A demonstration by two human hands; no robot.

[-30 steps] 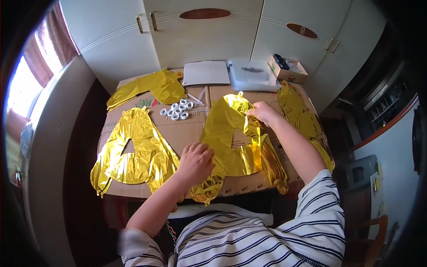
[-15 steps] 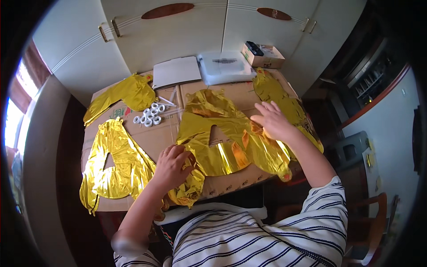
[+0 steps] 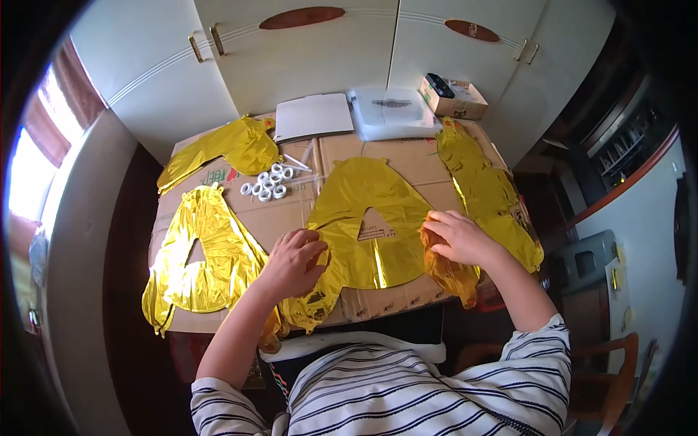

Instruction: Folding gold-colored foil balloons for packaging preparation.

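**Gold foil balloons spread across a cardboard-topped table**

A table (image 3: 218, 320) covered in flattened brown cardboard stands before cream cupboard doors with brass handles, a bright window at the room's left and a wooden chair at lower right. At the near edge, a person in a striped shirt works on a flat gold foil balloon (image 3: 371, 218) shaped like a letter with a triangular hole. The left hand (image 3: 294, 261) presses its fingers down on the balloon's left leg; the right hand (image 3: 462, 236) is curled around the crumpled right leg, gripping the foil. A second gold letter balloon (image 3: 200, 254) lies at the near left corner, a third (image 3: 225, 149) at the far left, and a fourth (image 3: 487, 189) along the right edge. A cluster of small white rings (image 3: 269, 183) sits between the far-left balloon and the middle one. Along the far edge lie a white flat pad (image 3: 313, 116), a clear plastic packet (image 3: 392, 112) and, in the far right corner, an open tan carton (image 3: 454, 98) holding a dark object.
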